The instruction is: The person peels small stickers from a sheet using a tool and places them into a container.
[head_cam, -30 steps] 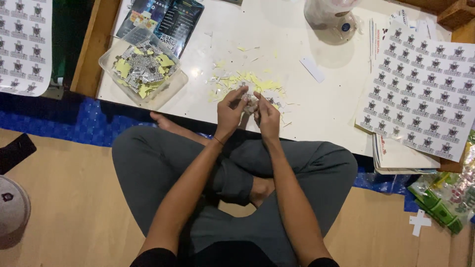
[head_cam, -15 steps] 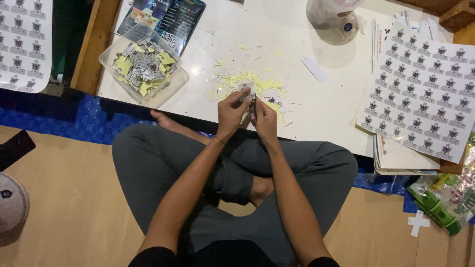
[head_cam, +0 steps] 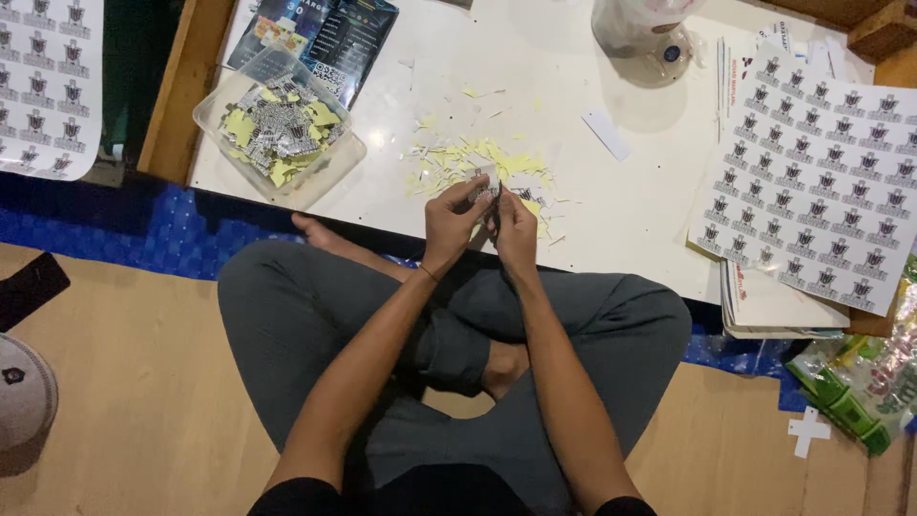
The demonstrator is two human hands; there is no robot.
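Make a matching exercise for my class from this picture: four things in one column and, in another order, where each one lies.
Things:
1. clear plastic tray
2. sticker sheet
3. yellow paper scraps
4. cap

Places:
A. on the wooden floor, far left
B. on the table, just beyond the hands
C. right side of the table
D. left end of the table, holding cut stickers

Pairs: 1-D, 2-C, 3-B, 4-A

Bare forearms, black short sleeves, grey trousers, thin wrist band
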